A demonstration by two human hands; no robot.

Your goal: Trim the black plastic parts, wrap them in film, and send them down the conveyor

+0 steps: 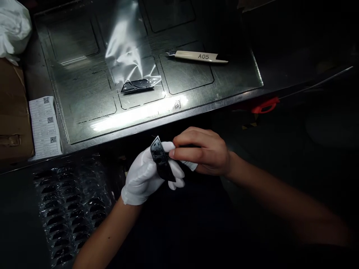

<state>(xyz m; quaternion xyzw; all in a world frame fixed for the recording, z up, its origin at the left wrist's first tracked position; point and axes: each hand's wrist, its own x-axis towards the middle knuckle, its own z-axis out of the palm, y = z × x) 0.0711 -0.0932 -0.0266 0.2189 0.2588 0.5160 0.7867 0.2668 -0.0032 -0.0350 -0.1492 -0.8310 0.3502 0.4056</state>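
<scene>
Off the near table edge [134, 129], 1 black part [162, 160] is gripped by left-hand fingers [146, 172]; right-hand fingers [196, 155]: grip undetermined.

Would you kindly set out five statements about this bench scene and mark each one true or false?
1. The left hand wears a white glove. True.
2. The left hand holds a black part. True.
3. The cutter is marked B12. False: it reads A05.
4. The label strip lies right of the cutter. False: it lies to its left, beside the cardboard box.
5. A black piece shows at the near end of the clear bag. True.
</scene>
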